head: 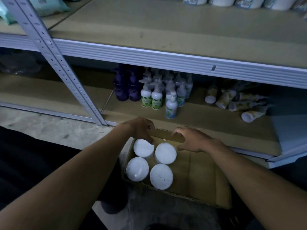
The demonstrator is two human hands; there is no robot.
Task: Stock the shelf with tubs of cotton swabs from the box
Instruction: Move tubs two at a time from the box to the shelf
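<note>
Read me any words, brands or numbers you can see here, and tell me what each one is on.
None can be read.
Pump bottles: green labels, print blurred.
Containers on the upper shelf: barcodes, digits too small.
Lying tubes: print blurred.
Tub lids: no text.

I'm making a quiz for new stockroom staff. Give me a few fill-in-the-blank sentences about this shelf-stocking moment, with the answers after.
1. The cardboard box shows ___ white round tubs from above.
2. Both hands, left and right, are on the box's far ___.
3. The pump bottles stand on the ___ shelf.
4. The tubes to the right of the pump bottles lie on their ___.

Answers: four; flap; lower; sides
</note>
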